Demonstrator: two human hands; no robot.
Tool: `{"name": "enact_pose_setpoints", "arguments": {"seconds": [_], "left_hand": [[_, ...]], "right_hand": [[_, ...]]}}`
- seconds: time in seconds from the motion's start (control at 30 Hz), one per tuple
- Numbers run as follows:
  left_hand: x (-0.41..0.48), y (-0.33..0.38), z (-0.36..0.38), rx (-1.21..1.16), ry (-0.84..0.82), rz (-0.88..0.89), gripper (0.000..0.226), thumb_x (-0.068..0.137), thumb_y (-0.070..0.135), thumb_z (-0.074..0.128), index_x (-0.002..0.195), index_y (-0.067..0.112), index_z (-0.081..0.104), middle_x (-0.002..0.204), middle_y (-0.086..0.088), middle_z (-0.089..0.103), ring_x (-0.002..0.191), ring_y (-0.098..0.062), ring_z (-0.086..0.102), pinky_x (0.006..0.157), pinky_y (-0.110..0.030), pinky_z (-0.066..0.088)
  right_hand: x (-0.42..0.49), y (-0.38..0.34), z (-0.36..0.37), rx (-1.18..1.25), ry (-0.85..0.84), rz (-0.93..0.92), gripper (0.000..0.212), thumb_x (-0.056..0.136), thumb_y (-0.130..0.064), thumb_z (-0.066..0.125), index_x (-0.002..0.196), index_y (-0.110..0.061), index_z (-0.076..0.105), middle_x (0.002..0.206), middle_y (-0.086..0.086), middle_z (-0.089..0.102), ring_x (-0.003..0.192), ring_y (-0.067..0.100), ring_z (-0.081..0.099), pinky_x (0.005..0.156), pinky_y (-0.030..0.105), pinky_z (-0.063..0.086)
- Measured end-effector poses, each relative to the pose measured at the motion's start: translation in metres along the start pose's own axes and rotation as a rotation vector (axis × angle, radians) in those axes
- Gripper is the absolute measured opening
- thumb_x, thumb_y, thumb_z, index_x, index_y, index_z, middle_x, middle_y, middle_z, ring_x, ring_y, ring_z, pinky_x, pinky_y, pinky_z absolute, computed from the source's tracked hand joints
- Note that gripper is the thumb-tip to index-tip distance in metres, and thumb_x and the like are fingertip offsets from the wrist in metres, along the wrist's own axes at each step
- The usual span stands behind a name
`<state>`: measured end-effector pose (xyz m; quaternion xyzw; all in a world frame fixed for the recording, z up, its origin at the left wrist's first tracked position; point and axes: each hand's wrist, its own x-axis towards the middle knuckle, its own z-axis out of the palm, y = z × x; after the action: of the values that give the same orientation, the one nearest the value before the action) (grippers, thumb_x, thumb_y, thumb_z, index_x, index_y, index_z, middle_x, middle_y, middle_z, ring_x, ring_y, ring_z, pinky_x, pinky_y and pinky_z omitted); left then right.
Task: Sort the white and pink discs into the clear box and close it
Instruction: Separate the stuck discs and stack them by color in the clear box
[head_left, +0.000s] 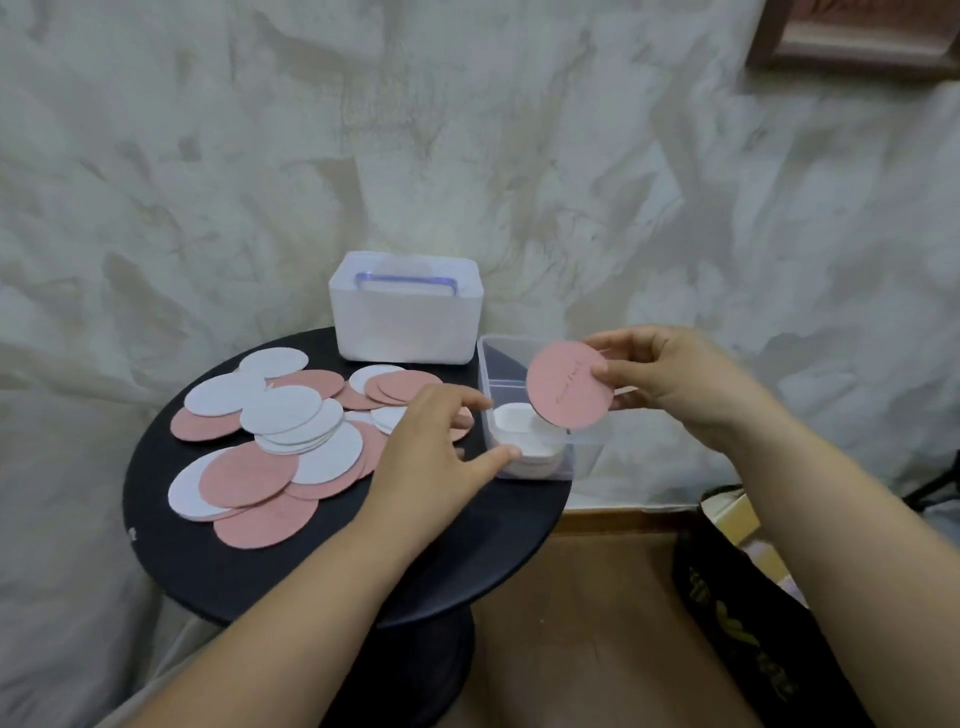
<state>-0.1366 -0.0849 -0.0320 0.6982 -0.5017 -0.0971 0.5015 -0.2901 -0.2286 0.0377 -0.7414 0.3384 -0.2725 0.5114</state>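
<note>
The right hand (680, 384) is pinching a pink disc (569, 387) by its right edge, thumb on the face and fingers behind. The disc is standing tilted, its face turned toward the camera, with a faint line of script running from lower left to upper right. Its lower edge is hanging over the clear box (511, 339), which is lying between the two hands with its long axis running away from the person. The box's nearer compartment is holding a stack of white discs (524, 441); the farther one is showing only dark table through it. The left hand (431, 447) is resting with fingers relaxed, thumb tip touching the box's near left corner. Left of that hand, loose pink and white discs (291, 431) are overlapping on the black round table (363, 561).
</note>
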Motion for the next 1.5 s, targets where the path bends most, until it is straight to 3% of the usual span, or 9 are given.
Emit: {"name": "enact_pose_setpoints", "arguments": {"seconds": [0.1, 0.23, 0.43, 0.57, 0.87, 1.0, 1.17, 1.4, 1.5], "left_hand": [[0.004, -0.007, 0.006, 0.001, 0.004, 0.059, 0.035, 0.071, 0.023, 0.078, 0.098, 0.030, 0.056, 0.103, 0.016, 0.051, 0.093, -0.002, 0.056, 0.072, -0.014, 0.049], [0.002, -0.012, 0.010, -0.046, 0.028, 0.099, 0.029, 0.074, 0.014, 0.076, 0.096, 0.026, 0.062, 0.103, 0.014, 0.054, 0.093, 0.003, 0.055, 0.066, -0.010, 0.048], [0.001, -0.012, 0.012, -0.065, 0.047, 0.128, 0.029, 0.074, 0.013, 0.076, 0.090, 0.031, 0.061, 0.101, 0.013, 0.054, 0.092, 0.008, 0.055, 0.061, -0.007, 0.047], [0.001, -0.011, 0.012, -0.072, 0.052, 0.127, 0.036, 0.073, 0.013, 0.076, 0.087, 0.039, 0.056, 0.101, 0.014, 0.054, 0.093, 0.007, 0.055, 0.060, -0.007, 0.047], [0.000, -0.012, 0.013, -0.082, 0.062, 0.128, 0.031, 0.072, 0.015, 0.077, 0.091, 0.033, 0.060, 0.102, 0.013, 0.055, 0.092, 0.003, 0.058, 0.059, -0.007, 0.048], [0.000, -0.013, 0.013, -0.091, 0.061, 0.128, 0.029, 0.073, 0.015, 0.077, 0.092, 0.030, 0.061, 0.102, 0.012, 0.055, 0.091, 0.001, 0.059, 0.059, -0.008, 0.048], [0.000, -0.013, 0.013, -0.096, 0.062, 0.129, 0.028, 0.073, 0.015, 0.076, 0.092, 0.029, 0.062, 0.101, 0.011, 0.055, 0.090, 0.003, 0.059, 0.059, -0.008, 0.048], [-0.001, -0.015, 0.014, -0.092, 0.069, 0.145, 0.025, 0.073, 0.013, 0.076, 0.094, 0.021, 0.065, 0.102, 0.010, 0.055, 0.088, 0.000, 0.061, 0.058, -0.008, 0.049], [-0.001, -0.014, 0.014, -0.082, 0.065, 0.143, 0.025, 0.073, 0.013, 0.076, 0.094, 0.020, 0.065, 0.102, 0.010, 0.055, 0.087, 0.000, 0.061, 0.059, -0.009, 0.049]], "right_hand": [[0.014, 0.000, -0.003, -0.115, -0.059, 0.055, 0.019, 0.085, -0.002, 0.062, 0.090, -0.020, 0.066, 0.089, 0.006, 0.070, 0.076, 0.013, 0.067, 0.062, 0.023, 0.058], [0.027, -0.003, 0.002, -0.268, -0.239, 0.093, 0.018, 0.085, -0.005, 0.064, 0.095, -0.019, 0.068, 0.083, 0.002, 0.069, 0.065, 0.005, 0.067, 0.056, 0.016, 0.053], [0.043, -0.002, 0.016, -0.418, -0.375, 0.073, 0.021, 0.087, -0.006, 0.062, 0.104, -0.017, 0.067, 0.082, -0.005, 0.064, 0.076, 0.008, 0.064, 0.057, 0.014, 0.051], [0.048, -0.001, 0.023, -0.507, -0.389, 0.044, 0.021, 0.087, -0.007, 0.061, 0.105, -0.017, 0.065, 0.087, -0.004, 0.064, 0.080, 0.010, 0.063, 0.058, 0.014, 0.054], [0.047, 0.002, 0.027, -0.611, -0.382, 0.000, 0.019, 0.087, -0.010, 0.062, 0.104, -0.016, 0.069, 0.088, -0.008, 0.064, 0.068, 0.007, 0.062, 0.055, 0.011, 0.052], [0.046, 0.003, 0.029, -0.699, -0.389, -0.023, 0.019, 0.088, -0.012, 0.061, 0.104, -0.019, 0.069, 0.082, -0.013, 0.064, 0.070, 0.013, 0.066, 0.062, 0.014, 0.052], [0.046, 0.003, 0.029, -0.719, -0.381, -0.025, 0.021, 0.085, -0.019, 0.066, 0.106, -0.022, 0.069, 0.094, -0.004, 0.070, 0.083, 0.016, 0.067, 0.075, 0.021, 0.052], [0.045, 0.004, 0.034, -0.823, -0.371, -0.054, 0.034, 0.076, -0.034, 0.074, 0.107, -0.023, 0.067, 0.084, -0.015, 0.061, 0.078, 0.003, 0.057, 0.062, 0.010, 0.039], [0.046, 0.004, 0.034, -0.871, -0.394, -0.072, 0.034, 0.078, -0.034, 0.072, 0.109, -0.022, 0.067, 0.093, -0.012, 0.065, 0.078, 0.004, 0.058, 0.061, 0.010, 0.038]]}}
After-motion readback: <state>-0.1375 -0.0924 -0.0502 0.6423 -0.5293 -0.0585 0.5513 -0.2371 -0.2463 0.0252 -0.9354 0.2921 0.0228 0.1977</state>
